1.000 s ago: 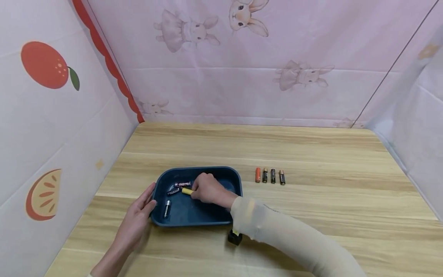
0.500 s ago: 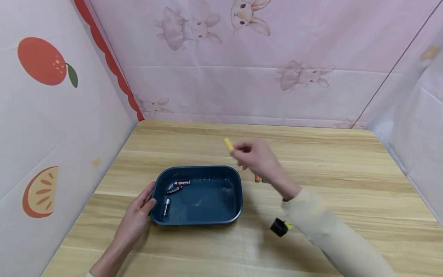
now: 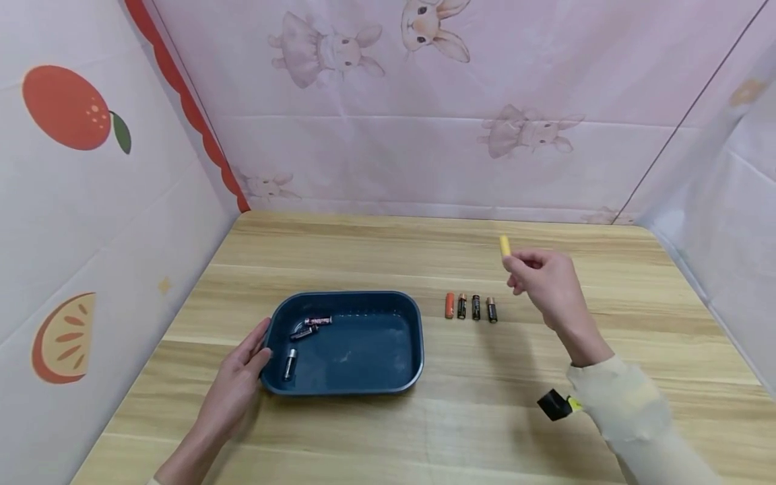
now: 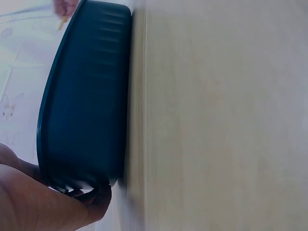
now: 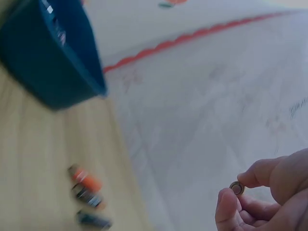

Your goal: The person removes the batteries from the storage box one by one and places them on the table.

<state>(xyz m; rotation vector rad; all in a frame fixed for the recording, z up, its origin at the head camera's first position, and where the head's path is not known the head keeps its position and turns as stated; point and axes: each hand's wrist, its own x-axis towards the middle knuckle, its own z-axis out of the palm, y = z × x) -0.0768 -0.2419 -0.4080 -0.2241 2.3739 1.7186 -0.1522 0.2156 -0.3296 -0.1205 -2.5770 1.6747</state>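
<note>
My right hand (image 3: 548, 283) pinches a yellow battery (image 3: 505, 245) between thumb and fingertips, above the table to the right of the row. In the right wrist view the round end of that battery (image 5: 237, 188) faces the camera. My left hand (image 3: 236, 377) grips the left end of a dark blue tray (image 3: 345, 392), its thumb at the rim. Inside the tray, two dark batteries lie at the upper left, and a black battery with a silver end (image 3: 290, 364) lies lower down. An orange battery (image 3: 449, 306) begins a row of several batteries, with a black battery (image 3: 492, 310) at its right end.
The wooden table (image 3: 364, 444) meets a pink rabbit-print sheet (image 3: 388, 155) at the back and a white fruit-print sheet (image 3: 133, 249) on the left. A black camera block (image 3: 554, 405) hangs below my right wrist.
My right hand has lifted the yellow battery out of the tray and carried it rightward, past the row. My left hand has stayed at the tray's left end.
</note>
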